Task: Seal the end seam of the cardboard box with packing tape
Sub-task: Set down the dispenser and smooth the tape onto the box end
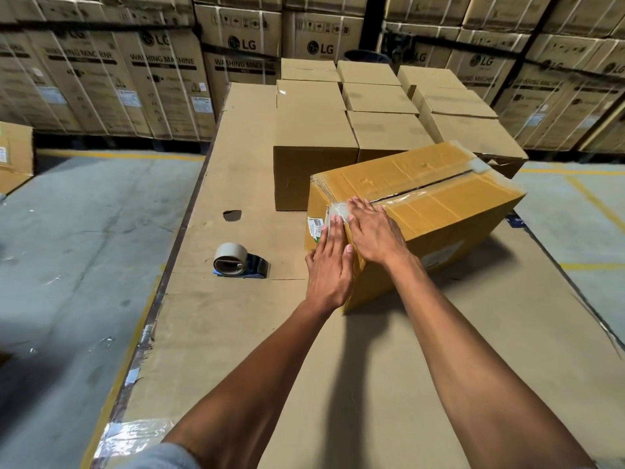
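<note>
A yellow-brown cardboard box (436, 194) lies on a cardboard-covered work surface (236, 333), its top seam running away from me. Clear packing tape (338, 210) wraps over the near top corner onto the end face. My left hand (329, 265) lies flat against the end face, fingers on the tape beside a small printed label (316, 228). My right hand (375, 231) rests flat on the top near corner, fingers spread over the tape. Neither hand holds anything. A tape dispenser (236, 261) with a brown roll lies on the surface to the left of the box.
Plain brown boxes (314, 143) stand in rows just behind the taped box. Tall stacks of washing machine cartons (162, 79) fill the back. A hole (232, 215) shows in the surface cardboard. Grey floor with yellow lines lies left and right; another box (15, 154) sits at far left.
</note>
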A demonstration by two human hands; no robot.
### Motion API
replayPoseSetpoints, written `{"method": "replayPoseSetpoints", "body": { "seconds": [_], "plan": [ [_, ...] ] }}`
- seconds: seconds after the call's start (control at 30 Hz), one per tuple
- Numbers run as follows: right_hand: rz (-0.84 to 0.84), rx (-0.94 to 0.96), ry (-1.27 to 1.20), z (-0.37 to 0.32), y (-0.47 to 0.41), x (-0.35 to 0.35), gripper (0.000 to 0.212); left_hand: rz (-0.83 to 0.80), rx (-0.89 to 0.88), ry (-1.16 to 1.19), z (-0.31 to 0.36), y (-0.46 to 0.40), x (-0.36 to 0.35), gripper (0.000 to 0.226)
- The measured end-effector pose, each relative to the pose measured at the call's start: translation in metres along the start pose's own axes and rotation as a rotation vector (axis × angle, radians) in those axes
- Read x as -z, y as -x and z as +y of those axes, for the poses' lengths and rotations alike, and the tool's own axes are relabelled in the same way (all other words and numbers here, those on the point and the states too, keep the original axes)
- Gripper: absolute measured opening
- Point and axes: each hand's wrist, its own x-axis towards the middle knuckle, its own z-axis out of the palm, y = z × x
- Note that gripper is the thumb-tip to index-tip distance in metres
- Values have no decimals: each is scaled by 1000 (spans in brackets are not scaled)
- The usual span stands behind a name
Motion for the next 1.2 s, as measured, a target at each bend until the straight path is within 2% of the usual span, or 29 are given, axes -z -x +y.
{"method": "replayPoseSetpoints", "body": {
  "seconds": [0.2, 0.33, 0.4, 0.6, 0.73, 0.83, 0.93, 1.2],
  "plan": [
    [14, 113, -79, 5, 7, 3, 51, -72, 34, -52, -26, 22, -6, 59],
    [-27, 204, -161, 9, 9, 10, 53, 18, -2, -22, -19, 6, 8, 61],
    [-54, 233, -88, 12, 11, 9, 54, 36, -25, -9, -10, -8, 12, 62],
    [36, 120, 26, 7, 14, -2, 54, -27, 18, -43, -25, 1, 1, 58],
    [-5, 83, 15, 6, 10, 0, 58, -50, 63, -93, -43, 12, 1, 56],
    [-70, 116, 13, 6, 5, 6, 62, 26, 61, -51, -25, -8, 12, 57],
    [-127, 181, 48, 9, -3, 8, 59, 34, 28, -8, -8, -31, 18, 60],
    [-74, 68, 70, 6, -6, 0, 61, -33, 156, 4, -33, -2, -9, 59]
  ]
}}
